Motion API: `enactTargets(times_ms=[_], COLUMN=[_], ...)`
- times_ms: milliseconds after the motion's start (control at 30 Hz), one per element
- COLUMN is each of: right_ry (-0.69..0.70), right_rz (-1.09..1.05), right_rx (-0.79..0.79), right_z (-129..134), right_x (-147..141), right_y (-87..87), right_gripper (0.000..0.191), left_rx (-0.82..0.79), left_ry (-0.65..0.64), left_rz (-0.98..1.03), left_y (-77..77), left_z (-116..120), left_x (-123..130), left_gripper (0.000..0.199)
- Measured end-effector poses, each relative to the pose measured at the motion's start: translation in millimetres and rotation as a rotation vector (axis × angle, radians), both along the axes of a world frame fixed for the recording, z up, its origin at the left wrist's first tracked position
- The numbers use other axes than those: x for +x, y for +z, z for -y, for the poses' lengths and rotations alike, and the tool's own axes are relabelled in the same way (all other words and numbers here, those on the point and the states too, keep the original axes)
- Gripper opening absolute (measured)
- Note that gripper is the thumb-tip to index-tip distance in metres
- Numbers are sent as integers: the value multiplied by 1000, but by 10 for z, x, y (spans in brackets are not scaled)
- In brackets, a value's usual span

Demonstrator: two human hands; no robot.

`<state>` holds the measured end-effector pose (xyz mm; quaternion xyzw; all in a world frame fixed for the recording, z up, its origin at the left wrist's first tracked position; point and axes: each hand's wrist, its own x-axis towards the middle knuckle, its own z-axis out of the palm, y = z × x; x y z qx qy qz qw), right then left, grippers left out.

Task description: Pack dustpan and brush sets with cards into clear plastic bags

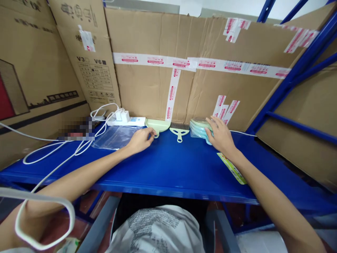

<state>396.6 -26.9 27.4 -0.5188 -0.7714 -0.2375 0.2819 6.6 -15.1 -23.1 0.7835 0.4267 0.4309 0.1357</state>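
Fingers of the left hand (141, 141) loosely curled at the handle of a pale green dustpan (158, 125); cannot tell whether pinching or merely touching. Right hand (221, 136) spread, fingertips at a clear-wrapped bundle (198, 128) of green and blue pieces. Between both, near the back of the blue surface (173, 165), a small brush (179, 131) with a pale green handle. Under the right forearm (255, 181), a green card (233, 169), partly covered. Near the left hand, a clear bag (118, 137) and a power strip (137, 121); white cable (72, 217) looped in front of the left forearm (86, 175). Cardboard (152, 31) upright just behind. Brush bristles hard to make out; dark patch (79, 130) at left pixelated; white round thing (260, 242) below, cut off.
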Motion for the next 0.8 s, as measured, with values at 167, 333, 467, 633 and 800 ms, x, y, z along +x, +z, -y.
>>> enactTargets(times_ms=[167,333,467,633,800], right_ry=[274,276,265,221,399], right_rz=[374,765,798,591,398], right_rx=[-268,-372,-334,-341,-458], right_z=[146,-43,-48,-141,-259], right_x=[-576,-900,-883,-793,-644], right_y=[-59,-226,-254,-284,-375], right_gripper=[40,59,47,59,38], left_rx=[39,44,76,41,-16], left_ry=[79,88,87,86,190], left_rz=[-268,-329,-298,-375,-457], left_y=[-114,-82,2,86,188], left_z=[-73,-77,-37,58,172], left_x=[-36,-30,-48,-30,11], left_gripper=[11,28,44,29,16])
